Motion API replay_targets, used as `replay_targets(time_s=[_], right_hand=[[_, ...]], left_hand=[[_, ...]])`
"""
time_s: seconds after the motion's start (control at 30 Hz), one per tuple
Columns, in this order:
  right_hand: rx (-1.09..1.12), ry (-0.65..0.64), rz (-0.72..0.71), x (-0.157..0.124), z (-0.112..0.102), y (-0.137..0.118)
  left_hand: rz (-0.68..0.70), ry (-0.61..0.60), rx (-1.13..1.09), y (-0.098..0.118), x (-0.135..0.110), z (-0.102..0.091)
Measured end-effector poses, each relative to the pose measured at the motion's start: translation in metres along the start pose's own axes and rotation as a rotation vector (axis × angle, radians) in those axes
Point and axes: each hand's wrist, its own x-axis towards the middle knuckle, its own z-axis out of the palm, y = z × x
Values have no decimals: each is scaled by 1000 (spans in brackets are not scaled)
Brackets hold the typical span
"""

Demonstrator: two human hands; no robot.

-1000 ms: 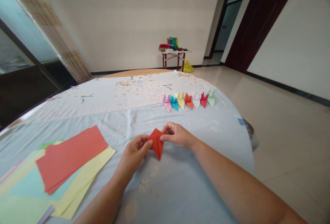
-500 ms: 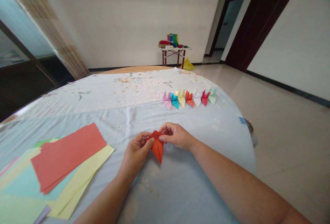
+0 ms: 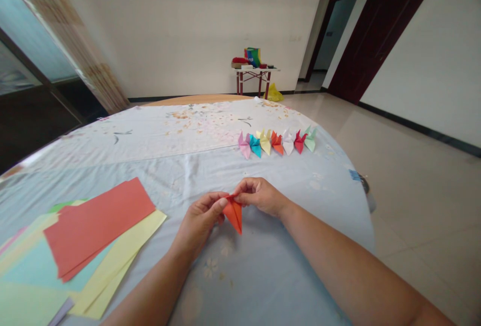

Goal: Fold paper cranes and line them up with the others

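Note:
Between my two hands is a folded piece of orange origami paper [image 3: 233, 214], its long point hanging down toward me. My left hand [image 3: 205, 216] pinches its left side, thumb in front. At the upper right edge, the thumb and fingers of my right hand [image 3: 259, 196] close on the same paper. The top of the fold is partly hidden by my fingertips. Beyond my hands, several folded paper cranes [image 3: 277, 143] in pink, blue, yellow, orange, white, red and pale green stand in a row on the tablecloth.
Sheets of red paper [image 3: 101, 226] lie at the left on yellow paper [image 3: 120, 271] and other coloured sheets. A patterned cloth [image 3: 188, 176] covers the round table. By the far wall stands a small table [image 3: 257, 69] with a colourful bag, a yellow bag beside it.
The top flap of the orange paper, which stood up between my hands, is now folded down or pinched in. The lower point has shifted slightly right.

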Motion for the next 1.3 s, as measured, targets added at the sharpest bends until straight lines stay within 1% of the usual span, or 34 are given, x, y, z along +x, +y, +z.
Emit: replay_targets(time_s=[0.1, 0.17, 0.27, 0.33, 0.43, 0.5, 0.57, 0.67, 0.87, 1.07, 1.3], right_hand=[[-40, -17, -15, 1, -2, 3], [-82, -31, -32, 1, -5, 4], [-93, -73, -18, -1, -9, -1], [-89, -94, 1, -3, -12, -6], [-163, -54, 26, -6, -13, -12], [-234, -30, 50, -7, -12, -13], [-260, -34, 63, -6, -10, -11], [-229, -49, 47, -6, -8, -9], [-188, -14, 28, -6, -7, -9], [-185, -10, 12, -6, -6, -8], [-201, -14, 0, -6, -7, -7]], left_hand=[[-11, 36, -8, 1, 0, 2], [-28, 36, -11, 0, 0, 2], [-46, 25, -4, -3, 1, 1], [-42, 41, 14, -4, 2, 0], [-26, 76, 48, -2, 1, 0], [-17, 73, 61, 1, 0, 2], [-9, 55, 64, 2, -1, 3], [-10, 49, 85, 3, -2, 5], [-19, 70, 185, 8, -2, 6], [-38, 125, 246, 9, -2, 7], [7, 124, 289, 12, -4, 9]])
